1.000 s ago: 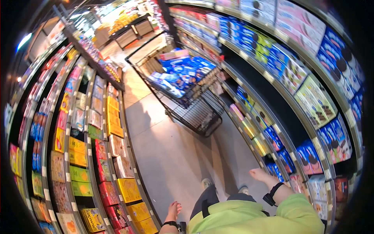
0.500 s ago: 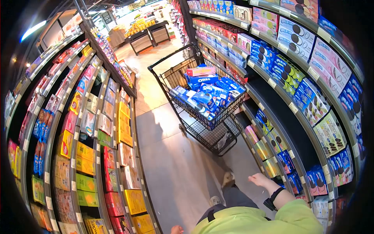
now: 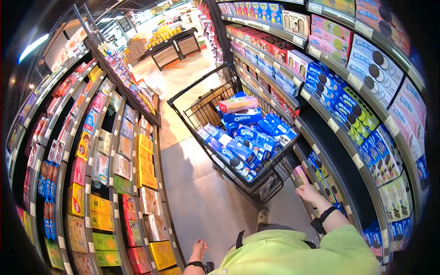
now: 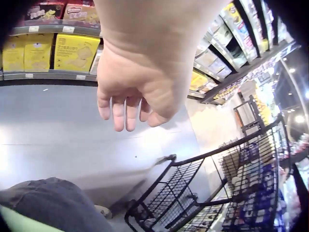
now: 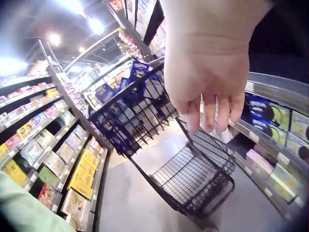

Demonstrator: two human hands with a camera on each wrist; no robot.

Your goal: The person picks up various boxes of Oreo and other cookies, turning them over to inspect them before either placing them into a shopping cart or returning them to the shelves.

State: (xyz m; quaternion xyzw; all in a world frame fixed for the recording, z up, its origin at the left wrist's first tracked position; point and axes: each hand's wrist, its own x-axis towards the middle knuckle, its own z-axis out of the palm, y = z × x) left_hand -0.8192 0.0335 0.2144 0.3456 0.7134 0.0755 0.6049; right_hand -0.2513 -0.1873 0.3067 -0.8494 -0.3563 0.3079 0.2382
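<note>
In the head view a black wire cart [image 3: 185, 114] stands ahead in the aisle, its basket heaped with blue Oreo packs [image 3: 247, 115] and a pink box [image 3: 238, 104] on top. The right hand [image 3: 310, 194] hangs relaxed near the right shelves, short of the cart, touching nothing. The left hand [image 3: 199, 249] is low beside the body, nearest the left shelves, also holding nothing. Loosely hanging fingers show on the left hand [image 4: 140, 92] in the left wrist view and on the right hand [image 5: 210, 87] in the right wrist view.
Shelves of yellow boxes [image 3: 162, 255] and other snacks line the left side. On the right, shelves hold blue and pink boxes [image 3: 376, 66], with a dark bare shelf stretch [image 3: 330, 151]. Beyond the cart is a display stand [image 3: 167, 52] on the pale floor.
The cart appears nearer and larger as the body has moved forward along the aisle. The left hand, mostly out of the head view half a second ago, shows again. Both hands stay without anything held.
</note>
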